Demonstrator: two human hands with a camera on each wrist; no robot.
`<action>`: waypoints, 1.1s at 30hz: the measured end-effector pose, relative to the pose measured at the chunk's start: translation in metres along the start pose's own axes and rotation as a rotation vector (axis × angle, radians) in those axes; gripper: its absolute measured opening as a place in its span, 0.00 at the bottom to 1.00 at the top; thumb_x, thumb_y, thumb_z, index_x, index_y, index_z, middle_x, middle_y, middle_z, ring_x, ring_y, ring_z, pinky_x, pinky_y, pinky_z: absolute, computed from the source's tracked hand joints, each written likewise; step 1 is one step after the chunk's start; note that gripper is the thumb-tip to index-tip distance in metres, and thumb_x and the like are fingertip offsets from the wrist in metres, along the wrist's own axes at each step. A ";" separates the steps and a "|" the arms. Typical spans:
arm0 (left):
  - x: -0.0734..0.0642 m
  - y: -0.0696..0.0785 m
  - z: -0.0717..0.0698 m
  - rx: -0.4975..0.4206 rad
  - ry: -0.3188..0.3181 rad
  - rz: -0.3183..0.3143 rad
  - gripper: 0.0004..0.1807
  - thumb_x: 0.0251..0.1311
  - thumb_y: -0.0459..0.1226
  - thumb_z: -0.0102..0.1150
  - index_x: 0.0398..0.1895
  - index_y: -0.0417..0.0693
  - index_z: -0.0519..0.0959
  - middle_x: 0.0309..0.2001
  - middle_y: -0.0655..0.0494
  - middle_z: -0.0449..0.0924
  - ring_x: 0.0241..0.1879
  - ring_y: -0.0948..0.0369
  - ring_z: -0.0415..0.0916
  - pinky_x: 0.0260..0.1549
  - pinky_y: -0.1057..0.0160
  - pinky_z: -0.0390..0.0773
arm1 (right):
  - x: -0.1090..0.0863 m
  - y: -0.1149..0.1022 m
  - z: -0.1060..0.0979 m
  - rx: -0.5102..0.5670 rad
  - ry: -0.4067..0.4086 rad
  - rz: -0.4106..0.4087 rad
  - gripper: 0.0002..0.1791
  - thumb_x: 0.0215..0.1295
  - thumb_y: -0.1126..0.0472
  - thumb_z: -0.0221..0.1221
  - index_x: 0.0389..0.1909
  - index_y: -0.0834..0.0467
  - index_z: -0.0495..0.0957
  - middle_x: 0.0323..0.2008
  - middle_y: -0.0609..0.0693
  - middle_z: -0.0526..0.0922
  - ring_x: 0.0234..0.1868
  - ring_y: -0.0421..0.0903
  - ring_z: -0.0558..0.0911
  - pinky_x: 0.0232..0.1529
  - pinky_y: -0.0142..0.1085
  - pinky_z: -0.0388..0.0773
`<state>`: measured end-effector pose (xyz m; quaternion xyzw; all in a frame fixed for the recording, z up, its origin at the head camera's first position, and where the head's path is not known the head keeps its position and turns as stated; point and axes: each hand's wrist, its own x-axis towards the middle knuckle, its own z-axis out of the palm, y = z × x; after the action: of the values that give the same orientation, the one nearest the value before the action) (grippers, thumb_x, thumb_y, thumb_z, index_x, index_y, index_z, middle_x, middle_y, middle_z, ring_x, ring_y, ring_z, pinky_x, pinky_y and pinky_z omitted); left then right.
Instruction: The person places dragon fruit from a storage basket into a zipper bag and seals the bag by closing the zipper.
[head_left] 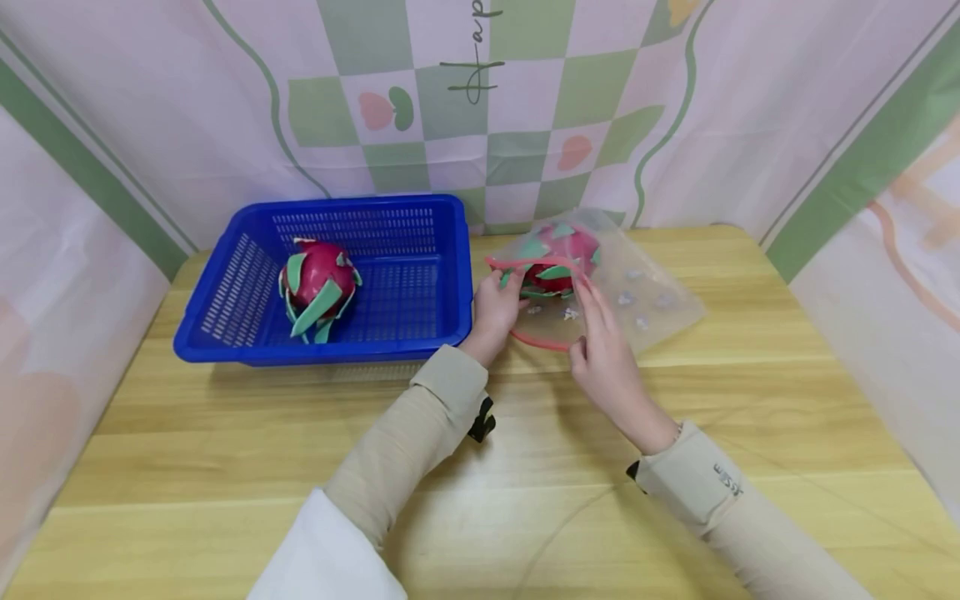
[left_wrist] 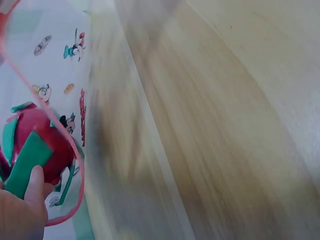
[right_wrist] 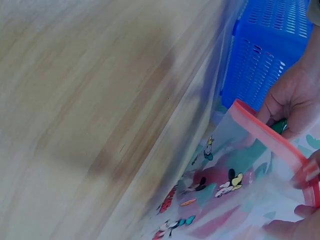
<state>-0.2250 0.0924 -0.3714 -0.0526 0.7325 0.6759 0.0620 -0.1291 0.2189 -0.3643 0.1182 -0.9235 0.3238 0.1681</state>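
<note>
A clear zip bag (head_left: 663,312) with a red rim (head_left: 536,340) and cartoon prints lies to the right of the basket, its mouth open. Inside the mouth is a red dragon fruit (left_wrist: 56,150) with green leaves, partly seen through the film. My left hand (head_left: 497,308) holds this fruit by a green leaf, thumb on top. With the right hand (head_left: 609,367) I pinch the bag's rim at its right side; some of those fingers are cut off in the right wrist view. A second dragon fruit (head_left: 318,279) sits in the blue basket (head_left: 322,354).
The basket, with its perforated walls, stands on the left of the wooden table (head_left: 540,517), close to my left forearm. Behind the table hangs a checked, patterned cloth (head_left: 525,92). More cloth hangs at both sides.
</note>
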 end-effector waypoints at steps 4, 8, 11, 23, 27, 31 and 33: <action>0.000 0.000 0.002 -0.068 -0.015 -0.009 0.28 0.71 0.42 0.45 0.66 0.31 0.63 0.66 0.37 0.67 0.50 0.45 0.81 0.49 0.58 0.81 | -0.001 -0.002 -0.001 -0.014 -0.062 -0.013 0.47 0.48 0.84 0.49 0.73 0.67 0.46 0.74 0.66 0.49 0.62 0.63 0.70 0.46 0.43 0.80; 0.000 0.001 0.008 -0.144 -0.014 -0.014 0.22 0.72 0.40 0.45 0.58 0.28 0.69 0.58 0.35 0.73 0.53 0.45 0.78 0.48 0.58 0.82 | 0.000 -0.004 -0.001 0.005 -0.075 -0.023 0.49 0.46 0.84 0.48 0.74 0.66 0.44 0.74 0.66 0.47 0.56 0.61 0.73 0.29 0.30 0.74; 0.001 0.001 0.011 -0.177 -0.010 -0.031 0.21 0.73 0.38 0.43 0.58 0.28 0.69 0.60 0.36 0.71 0.57 0.46 0.76 0.50 0.58 0.81 | 0.000 -0.005 -0.002 0.022 -0.065 -0.025 0.50 0.45 0.84 0.47 0.74 0.66 0.44 0.74 0.66 0.47 0.64 0.61 0.67 0.28 0.29 0.71; 0.006 0.000 0.013 -0.265 -0.015 -0.071 0.20 0.73 0.34 0.39 0.64 0.35 0.65 0.67 0.40 0.65 0.59 0.47 0.74 0.53 0.57 0.79 | 0.001 -0.008 -0.002 0.044 -0.038 -0.018 0.51 0.44 0.83 0.48 0.74 0.67 0.43 0.75 0.64 0.45 0.64 0.60 0.66 0.26 0.28 0.70; 0.008 0.001 0.012 -0.234 -0.012 -0.074 0.20 0.73 0.35 0.40 0.64 0.35 0.65 0.67 0.40 0.64 0.60 0.47 0.73 0.54 0.57 0.79 | 0.004 -0.009 0.001 0.053 -0.031 -0.015 0.51 0.44 0.84 0.47 0.74 0.68 0.42 0.75 0.64 0.45 0.64 0.61 0.65 0.26 0.27 0.70; 0.008 0.003 0.009 -0.016 0.033 -0.049 0.20 0.72 0.40 0.44 0.58 0.35 0.70 0.60 0.39 0.74 0.52 0.48 0.80 0.49 0.58 0.81 | 0.007 -0.010 0.003 0.060 -0.017 -0.021 0.51 0.44 0.84 0.47 0.74 0.67 0.42 0.75 0.64 0.45 0.62 0.60 0.67 0.26 0.28 0.69; 0.009 0.003 0.008 0.112 0.073 -0.036 0.20 0.70 0.44 0.48 0.53 0.35 0.74 0.51 0.39 0.80 0.45 0.49 0.83 0.45 0.59 0.81 | 0.008 -0.010 0.003 0.058 -0.011 -0.024 0.50 0.44 0.84 0.47 0.74 0.67 0.42 0.75 0.64 0.45 0.61 0.59 0.67 0.27 0.29 0.69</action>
<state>-0.2338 0.1005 -0.3710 -0.0866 0.7699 0.6303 0.0502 -0.1340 0.2085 -0.3580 0.1357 -0.9132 0.3478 0.1634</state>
